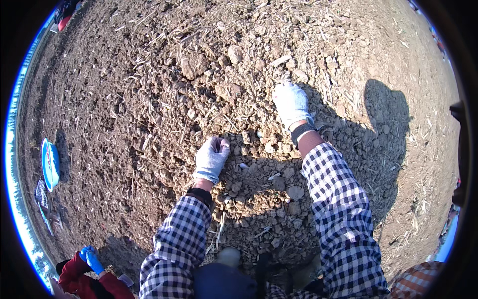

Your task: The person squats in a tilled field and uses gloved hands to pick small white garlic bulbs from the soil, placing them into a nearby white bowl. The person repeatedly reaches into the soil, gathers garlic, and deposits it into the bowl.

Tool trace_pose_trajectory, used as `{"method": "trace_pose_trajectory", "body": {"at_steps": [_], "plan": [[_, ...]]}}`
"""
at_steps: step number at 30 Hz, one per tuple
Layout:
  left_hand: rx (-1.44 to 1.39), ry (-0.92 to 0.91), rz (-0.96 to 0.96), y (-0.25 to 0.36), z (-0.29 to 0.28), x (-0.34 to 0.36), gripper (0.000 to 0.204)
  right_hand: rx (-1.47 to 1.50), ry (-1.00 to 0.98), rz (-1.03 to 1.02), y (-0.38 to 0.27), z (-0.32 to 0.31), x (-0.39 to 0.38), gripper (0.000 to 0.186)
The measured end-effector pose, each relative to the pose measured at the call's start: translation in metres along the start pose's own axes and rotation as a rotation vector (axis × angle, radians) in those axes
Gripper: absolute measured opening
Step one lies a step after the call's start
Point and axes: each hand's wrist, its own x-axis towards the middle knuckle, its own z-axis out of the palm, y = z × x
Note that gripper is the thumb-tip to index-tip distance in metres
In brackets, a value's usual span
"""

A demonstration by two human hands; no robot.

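Observation:
My left hand (211, 158), in a white knit glove, hovers low over cloddy brown soil (169, 119). Its thumb and fingers are pressed together; whatever they hold, if anything, is hidden. Farther off and to the right, my right hand (291, 103), gloved the same way, reaches down to the ground with fingers curled under. Its fingertips are out of sight against the clods and straw. Between the two hands a small pale rounded piece (259, 133) lies in the soil. Another whitish piece (243, 166) sits nearer, to the right of my left hand.
Larger clods (193, 66) and straw bits (281, 61) are scattered ahead. A blue-rimmed basin (51, 164) stands at the far left. At lower left crouches another person in a dark red sleeve (82, 279) and blue gloves (92, 260). An orange checked sleeve (416, 281) shows at lower right.

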Motion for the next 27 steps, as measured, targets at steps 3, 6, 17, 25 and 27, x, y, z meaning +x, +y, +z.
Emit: {"method": "trace_pose_trajectory", "body": {"at_steps": [3, 6, 17, 25, 27], "plan": [[-0.043, -0.006, 0.015, -0.002, 0.002, 0.001, 0.026, -0.087, 0.027, -0.206, 0.003, -0.005, -0.01, 0.015], [-0.04, -0.011, 0.017, -0.002, 0.001, 0.0, 0.026, 0.116, 0.011, -0.132, 0.009, -0.012, -0.011, 0.017], [-0.104, -0.027, 0.002, -0.005, 0.002, 0.001, 0.024, -0.056, -0.042, -0.12, 0.012, -0.001, 0.002, 0.016], [-0.101, -0.034, -0.028, -0.001, -0.001, 0.0, 0.023, 0.112, -0.104, -0.128, 0.007, -0.024, 0.002, 0.025], [-0.085, -0.011, -0.01, 0.001, -0.001, 0.0, 0.023, 0.057, -0.137, -0.099, 0.002, -0.02, 0.003, 0.028]]}}
